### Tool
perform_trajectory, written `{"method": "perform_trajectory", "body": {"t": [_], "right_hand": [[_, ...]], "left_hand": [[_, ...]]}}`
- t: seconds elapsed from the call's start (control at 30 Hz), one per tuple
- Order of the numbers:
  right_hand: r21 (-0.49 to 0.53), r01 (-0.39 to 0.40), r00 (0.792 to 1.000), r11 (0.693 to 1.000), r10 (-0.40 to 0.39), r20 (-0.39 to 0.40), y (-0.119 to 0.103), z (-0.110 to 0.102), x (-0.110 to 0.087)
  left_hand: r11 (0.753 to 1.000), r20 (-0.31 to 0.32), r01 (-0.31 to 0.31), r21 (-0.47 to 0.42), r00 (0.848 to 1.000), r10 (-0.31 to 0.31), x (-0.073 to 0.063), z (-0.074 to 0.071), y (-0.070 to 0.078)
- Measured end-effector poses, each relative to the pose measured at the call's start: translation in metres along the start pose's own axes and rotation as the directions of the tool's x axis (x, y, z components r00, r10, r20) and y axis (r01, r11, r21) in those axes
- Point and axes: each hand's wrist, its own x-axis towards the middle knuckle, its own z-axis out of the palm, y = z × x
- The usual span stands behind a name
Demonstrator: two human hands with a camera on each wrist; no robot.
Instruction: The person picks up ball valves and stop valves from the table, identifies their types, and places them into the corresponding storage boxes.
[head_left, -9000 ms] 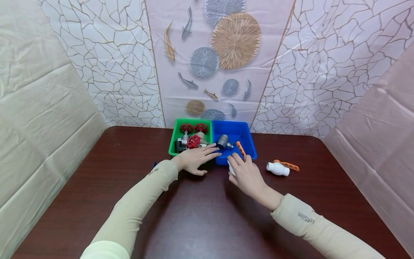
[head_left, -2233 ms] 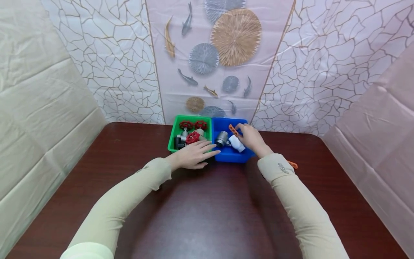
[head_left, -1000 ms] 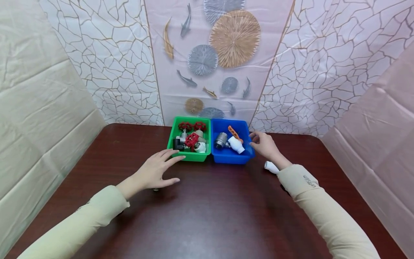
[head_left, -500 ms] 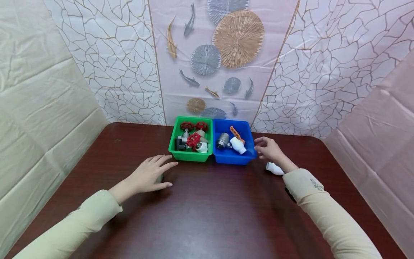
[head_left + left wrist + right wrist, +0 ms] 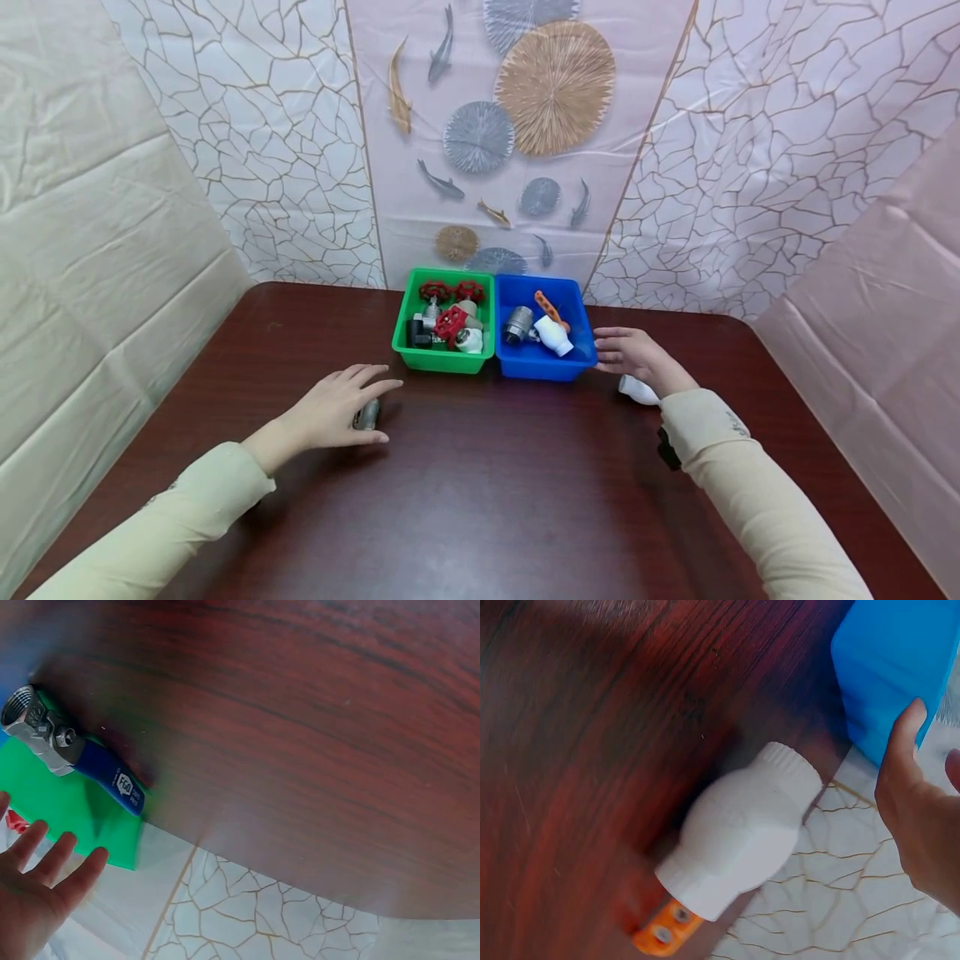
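Note:
My left hand (image 5: 326,412), fingers spread, hovers left of the trays, over a metal ball valve (image 5: 367,414). The left wrist view shows this ball valve's blue lever handle (image 5: 112,780) and threaded end. My right hand (image 5: 637,357) holds nothing and is beside the right wall of the blue tray (image 5: 536,368), fingers extended toward it. Below that hand lies a white plastic ball valve (image 5: 742,832), its orange handle (image 5: 667,930) partly hidden beneath it. Inside the blue tray are another white ball valve (image 5: 553,336) with an orange handle and a grey metal valve (image 5: 519,323).
A green tray (image 5: 442,362) stands against the blue one, filled with several valves, some with red handwheels (image 5: 450,323). Both trays are near the back of the dark wooden table (image 5: 480,500). Patterned cloth (image 5: 480,217) hangs behind, with pale cloth at the sides.
Over the earlier frames my right hand put a white ball valve into the blue tray, released it and drew off right. My left hand left the trays, moving left and nearer to me.

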Motion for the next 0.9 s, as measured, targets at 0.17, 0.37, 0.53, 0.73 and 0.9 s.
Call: {"method": "perform_trajectory", "body": {"t": [0.17, 0.37, 0.53, 0.73, 0.9], "right_hand": [[0.165, -0.090, 0.994, 0.982, 0.078, 0.078, 0.002, -0.007, 0.003], [0.256, -0.154, 0.983, 0.954, 0.123, 0.136, 0.005, -0.016, 0.006], [0.253, -0.179, 0.978, 0.951, 0.143, 0.154, 0.006, -0.014, 0.005], [0.169, -0.153, 0.982, 0.974, 0.130, 0.138, 0.021, -0.019, 0.024], [0.167, -0.104, 0.976, 0.980, 0.068, 0.209, 0.034, -0.028, 0.044]], "left_hand": [[1.000, -0.018, -0.016, -0.001, 1.000, 0.016, -0.001, -0.001, -0.002], [0.999, -0.015, -0.033, -0.009, 0.999, 0.033, 0.001, -0.001, -0.005], [0.995, 0.063, -0.008, -0.102, 0.998, 0.014, -0.001, -0.001, -0.008], [0.988, 0.117, -0.001, -0.155, 0.993, 0.020, -0.005, 0.002, -0.012], [0.989, 0.106, -0.007, -0.149, 0.994, 0.023, -0.005, 0.005, -0.011]]}}
